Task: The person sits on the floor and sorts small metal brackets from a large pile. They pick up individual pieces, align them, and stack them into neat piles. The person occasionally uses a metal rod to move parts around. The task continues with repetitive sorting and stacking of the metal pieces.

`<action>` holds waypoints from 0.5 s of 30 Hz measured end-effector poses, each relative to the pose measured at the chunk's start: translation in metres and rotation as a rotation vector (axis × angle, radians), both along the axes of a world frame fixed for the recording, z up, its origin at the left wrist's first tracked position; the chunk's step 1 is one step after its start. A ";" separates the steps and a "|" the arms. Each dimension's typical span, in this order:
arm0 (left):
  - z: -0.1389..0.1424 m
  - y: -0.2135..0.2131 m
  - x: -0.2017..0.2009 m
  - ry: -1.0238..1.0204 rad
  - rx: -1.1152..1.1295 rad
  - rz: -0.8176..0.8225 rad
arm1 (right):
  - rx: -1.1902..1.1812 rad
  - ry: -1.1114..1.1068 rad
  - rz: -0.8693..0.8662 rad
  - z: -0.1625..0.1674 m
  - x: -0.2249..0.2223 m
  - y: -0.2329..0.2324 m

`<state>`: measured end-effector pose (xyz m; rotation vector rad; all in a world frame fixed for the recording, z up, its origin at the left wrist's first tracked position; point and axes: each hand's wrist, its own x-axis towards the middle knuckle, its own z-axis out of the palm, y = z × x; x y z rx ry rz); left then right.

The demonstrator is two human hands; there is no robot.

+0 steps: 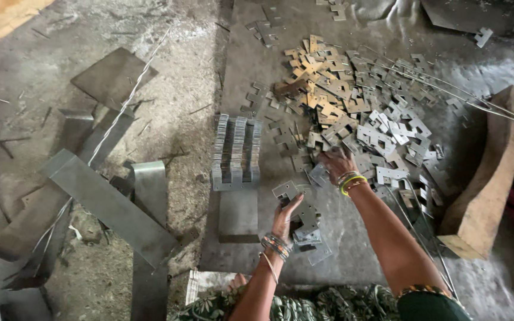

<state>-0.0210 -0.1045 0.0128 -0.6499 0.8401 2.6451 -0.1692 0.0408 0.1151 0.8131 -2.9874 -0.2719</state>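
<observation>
Stamped metal pieces are being gathered beside the upright stack (pixel 237 151).

A small bundle of notched plates (pixel 304 221) is held in the left hand (pixel 285 215), just right of and nearer than the stack. The right hand (pixel 335 161) is laid, fingers curled, on the loose pile (pixel 364 113) right of the stack; what it grips cannot be told. Cut edges are likely sharp; a slipping bundle could nick the bare palm or knock the stack over.
</observation>
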 end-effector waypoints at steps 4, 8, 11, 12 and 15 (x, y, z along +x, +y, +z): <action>0.002 0.001 -0.003 0.047 -0.005 0.073 | 0.122 -0.198 -0.194 0.008 -0.006 0.018; -0.004 0.004 -0.004 0.077 -0.054 0.108 | -0.380 -0.578 -0.385 0.009 -0.003 0.052; -0.003 0.002 -0.001 0.017 -0.036 0.103 | -0.858 -0.834 -0.127 0.008 0.005 0.062; -0.002 0.001 -0.001 0.010 -0.022 0.100 | -1.026 -0.877 0.006 0.008 0.007 0.060; 0.001 0.001 0.001 0.039 -0.063 0.079 | -0.326 -0.403 -0.406 0.004 0.010 0.042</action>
